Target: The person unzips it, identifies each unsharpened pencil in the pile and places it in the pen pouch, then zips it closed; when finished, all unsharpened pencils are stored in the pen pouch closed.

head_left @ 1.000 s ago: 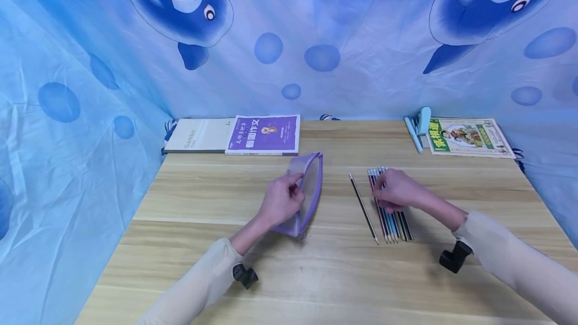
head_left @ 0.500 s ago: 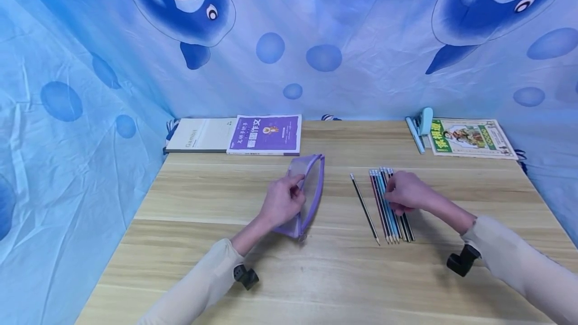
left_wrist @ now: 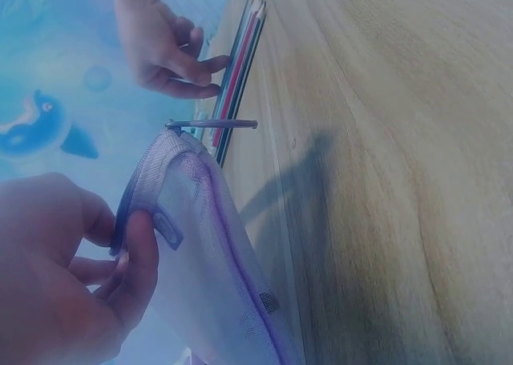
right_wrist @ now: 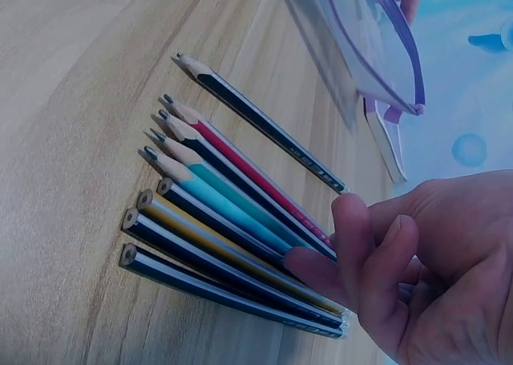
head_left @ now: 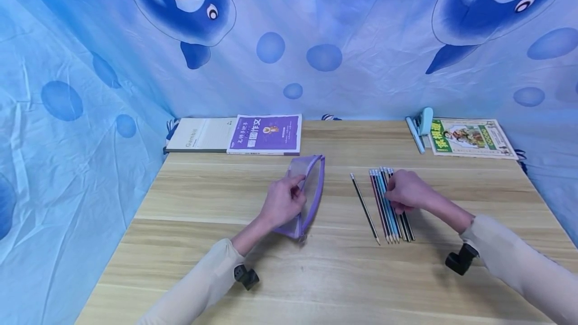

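My left hand [head_left: 283,202] pinches the edge of a purple-trimmed mesh zip pouch [left_wrist: 200,200] between thumb and fingers. The pouch stands on the table with its mouth gaping toward the pencils. My right hand [head_left: 408,192] is over a row of pencils [right_wrist: 240,253], one extended finger touching them near their far ends. Its other fingers are loosely bent, with nothing visibly gripped. The row includes red, light blue, yellow-striped and dark pencils, some sharpened and some with flat ends. A single dark sharpened pencil [head_left: 365,208] lies apart, between pouch and row.
At the back left of the wooden table [head_left: 316,285] lie a pale notebook [head_left: 200,134] and a purple book [head_left: 264,134]. A light blue stapler [head_left: 425,121], a light blue stick-like item [head_left: 414,135] and a green-and-white booklet [head_left: 474,137] sit at the back right. A dolphin-print curtain hangs behind.
My right hand has shifted rightward across the row of pencils, exposing more of them, then has stayed nearly still. The left hand keeps its hold on the pouch.
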Available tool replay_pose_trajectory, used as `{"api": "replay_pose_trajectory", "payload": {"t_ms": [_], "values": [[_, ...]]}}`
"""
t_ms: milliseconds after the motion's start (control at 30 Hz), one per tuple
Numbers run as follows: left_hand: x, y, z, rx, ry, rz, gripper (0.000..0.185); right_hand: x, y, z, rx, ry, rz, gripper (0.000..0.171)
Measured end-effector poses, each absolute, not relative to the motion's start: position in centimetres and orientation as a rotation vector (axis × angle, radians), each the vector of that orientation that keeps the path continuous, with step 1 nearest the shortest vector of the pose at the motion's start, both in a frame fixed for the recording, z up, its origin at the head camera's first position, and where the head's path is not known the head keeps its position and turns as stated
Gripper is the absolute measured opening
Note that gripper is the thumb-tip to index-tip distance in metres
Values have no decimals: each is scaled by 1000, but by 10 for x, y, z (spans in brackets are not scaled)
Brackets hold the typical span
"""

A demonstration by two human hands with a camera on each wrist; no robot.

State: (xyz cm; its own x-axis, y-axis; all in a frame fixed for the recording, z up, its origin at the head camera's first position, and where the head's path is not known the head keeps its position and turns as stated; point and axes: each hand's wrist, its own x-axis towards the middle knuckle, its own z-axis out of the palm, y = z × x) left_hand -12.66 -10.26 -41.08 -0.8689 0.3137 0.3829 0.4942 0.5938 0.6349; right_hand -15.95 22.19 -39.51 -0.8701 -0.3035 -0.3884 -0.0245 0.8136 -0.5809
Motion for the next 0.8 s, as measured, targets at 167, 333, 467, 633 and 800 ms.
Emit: {"api": "replay_pose_trajectory", "payload": {"t_ms": [167, 333, 467, 633, 800], "values": [[-127, -102, -413, -667, -2613, -1133, 45, -160, 223, -395, -240, 2551, -788, 19], [-127, -101, -413, -664, -2618, -1122, 45, -162, 222, -397, -224, 2565, -777, 18], [-126, -101, -412, -672, -2611, -1126, 45, -164, 219, -399, -191, 2568, -771, 13], [-126, -100, -411, -665, -2620, -1152, 46, -166, 218, -404, -218, 2607, -753, 11], [-126, -99, -411, -662, -2632, -1161, 46, -168, 217, -408, -270, 2652, -714, 19]]}}
